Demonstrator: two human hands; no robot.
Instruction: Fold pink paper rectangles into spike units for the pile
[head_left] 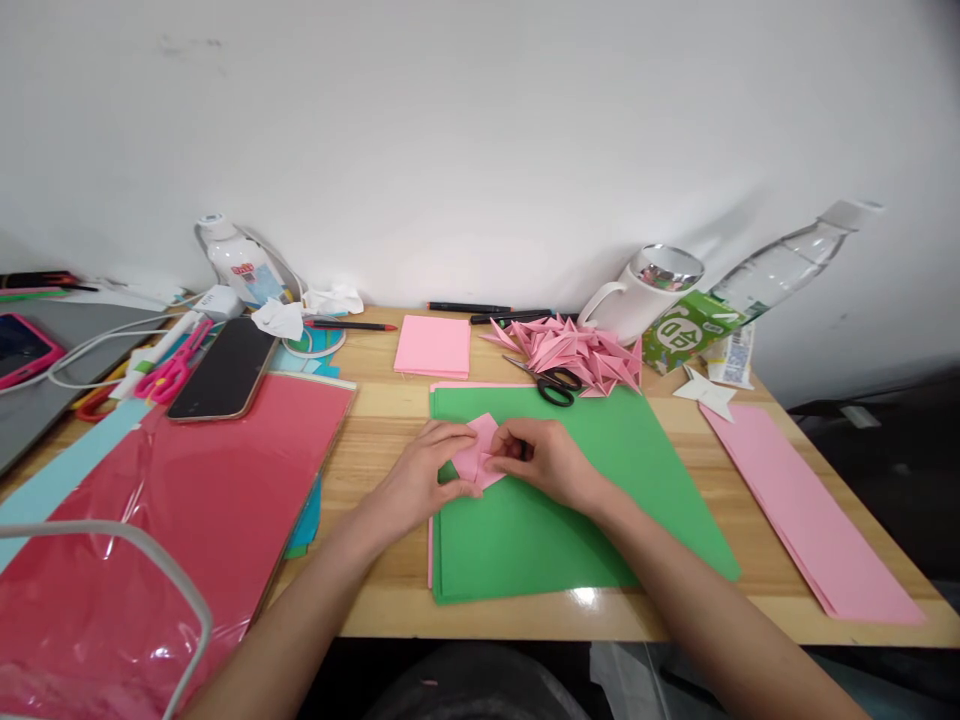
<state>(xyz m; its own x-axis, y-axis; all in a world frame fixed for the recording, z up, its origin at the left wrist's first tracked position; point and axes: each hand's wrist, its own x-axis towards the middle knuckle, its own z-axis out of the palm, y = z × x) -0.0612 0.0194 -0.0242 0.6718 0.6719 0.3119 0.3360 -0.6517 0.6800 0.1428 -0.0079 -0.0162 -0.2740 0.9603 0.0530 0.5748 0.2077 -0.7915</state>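
A small pink folded paper (478, 452) lies on a green sheet (570, 510) in the middle of the wooden table (382, 420). My left hand (424, 470) presses its left side with curled fingers. My right hand (544, 460) pinches its right edge. Both hands are closed on the paper. Part of the paper is hidden under my fingers.
Behind the green sheet lie black scissors (551, 382), a heap of folded pink pieces (577, 350) and a pink paper stack (433, 345). A red sheet pack (187, 510) with a phone (225, 368) is left. Pink strips (802, 500), a white mug (645, 290), a carton and a bottle are right.
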